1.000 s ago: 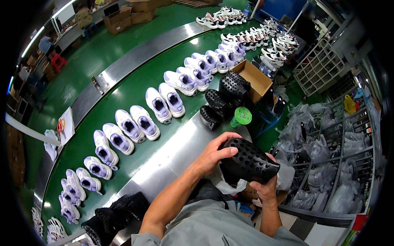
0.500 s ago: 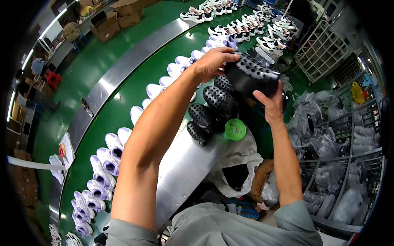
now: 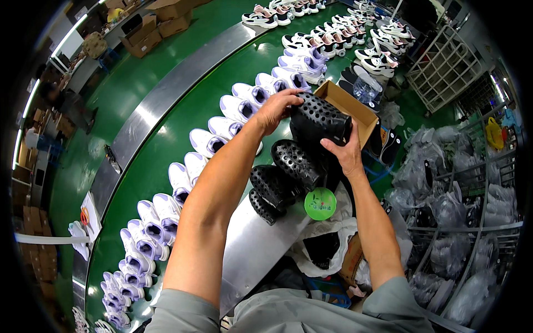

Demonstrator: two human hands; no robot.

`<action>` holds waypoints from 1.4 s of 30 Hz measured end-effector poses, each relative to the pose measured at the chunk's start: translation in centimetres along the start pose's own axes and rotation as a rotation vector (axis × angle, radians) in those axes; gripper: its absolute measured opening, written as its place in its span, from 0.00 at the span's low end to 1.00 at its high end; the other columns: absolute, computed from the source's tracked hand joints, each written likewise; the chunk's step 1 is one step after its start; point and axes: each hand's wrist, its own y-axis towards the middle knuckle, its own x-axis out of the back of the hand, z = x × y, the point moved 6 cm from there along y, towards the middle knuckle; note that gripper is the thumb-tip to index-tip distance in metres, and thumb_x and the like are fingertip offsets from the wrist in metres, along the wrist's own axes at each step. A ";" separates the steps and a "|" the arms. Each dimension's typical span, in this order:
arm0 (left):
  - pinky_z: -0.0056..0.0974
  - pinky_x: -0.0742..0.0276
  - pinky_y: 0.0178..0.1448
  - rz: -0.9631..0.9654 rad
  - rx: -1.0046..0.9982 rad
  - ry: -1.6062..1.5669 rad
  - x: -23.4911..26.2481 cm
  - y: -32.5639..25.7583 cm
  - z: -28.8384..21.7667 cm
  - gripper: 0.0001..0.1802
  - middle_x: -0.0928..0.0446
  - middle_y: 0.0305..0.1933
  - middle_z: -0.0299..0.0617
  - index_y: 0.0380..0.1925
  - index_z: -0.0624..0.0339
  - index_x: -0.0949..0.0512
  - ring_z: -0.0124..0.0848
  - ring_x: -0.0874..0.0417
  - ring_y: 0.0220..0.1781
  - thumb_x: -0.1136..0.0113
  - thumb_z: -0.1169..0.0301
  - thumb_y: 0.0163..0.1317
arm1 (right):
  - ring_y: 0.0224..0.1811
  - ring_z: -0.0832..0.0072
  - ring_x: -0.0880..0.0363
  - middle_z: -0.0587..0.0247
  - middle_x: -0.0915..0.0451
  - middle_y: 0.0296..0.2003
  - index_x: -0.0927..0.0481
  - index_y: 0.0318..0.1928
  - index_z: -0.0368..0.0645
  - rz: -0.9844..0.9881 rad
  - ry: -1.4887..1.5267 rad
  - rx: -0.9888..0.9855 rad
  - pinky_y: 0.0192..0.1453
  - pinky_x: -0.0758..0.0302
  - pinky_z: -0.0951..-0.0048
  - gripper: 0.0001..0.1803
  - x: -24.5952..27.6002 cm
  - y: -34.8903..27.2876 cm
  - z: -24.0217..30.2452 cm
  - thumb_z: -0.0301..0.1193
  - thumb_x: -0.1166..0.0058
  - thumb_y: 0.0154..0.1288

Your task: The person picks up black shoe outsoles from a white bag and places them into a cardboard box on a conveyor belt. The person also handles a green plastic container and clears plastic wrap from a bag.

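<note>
Between my two hands is a black shoe-shaped piece (image 3: pixel 322 114), glossy and dotted with round holes. My left hand (image 3: pixel 275 112) grips its far left end, fingers bent over the edge. My right hand (image 3: pixel 345 151) holds the near right end, thumb against the side. Just below it, several similar black pieces with holes sit in a row; the closest to the held one is a large piece (image 3: pixel 295 161), and a small piece (image 3: pixel 264 206) lies at the near end. They rest on a metal bench (image 3: pixel 250 250). The held piece partly covers what lies behind it.
A round green lid-like disc (image 3: pixel 320 203) sits beside the row. An open cardboard box (image 3: pixel 358 111) stands behind my right hand. White and lilac shoes (image 3: pixel 208 141) line the curved green conveyor on the left. A rack (image 3: pixel 472 227) with plastic-wrapped items stands at right.
Both hands have come lower and nearer with the black piece, now close over the row. The cardboard box behind it has come into sight. The whole view has shifted slightly.
</note>
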 end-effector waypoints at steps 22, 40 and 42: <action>0.47 0.23 0.50 -0.395 -0.594 1.063 -4.6 -15.2 -0.7 0.37 0.24 0.43 0.51 0.51 0.64 0.23 0.46 0.23 0.44 0.24 0.48 0.49 | 0.69 0.55 0.32 0.47 0.31 0.66 0.42 0.73 0.44 0.072 -0.349 -0.023 0.74 0.36 0.60 0.57 1.2 -1.5 -3.0 0.30 0.22 0.42; 0.46 0.31 0.63 -0.498 -0.480 1.155 -10.0 -17.1 2.8 0.36 0.29 0.54 0.50 0.55 0.60 0.28 0.49 0.29 0.56 0.23 0.62 0.46 | 0.73 0.55 0.38 0.47 0.40 0.72 0.48 0.77 0.43 0.163 -0.416 0.026 0.74 0.38 0.56 0.51 2.9 -2.4 -0.4 0.23 0.36 0.54; 0.47 0.31 0.64 -0.548 -0.532 1.125 -10.2 -18.3 2.3 0.36 0.29 0.56 0.51 0.56 0.59 0.28 0.50 0.30 0.59 0.24 0.63 0.47 | 0.75 0.54 0.41 0.49 0.42 0.74 0.49 0.77 0.43 0.162 -0.491 0.099 0.73 0.39 0.53 0.48 3.1 -3.2 2.8 0.26 0.39 0.58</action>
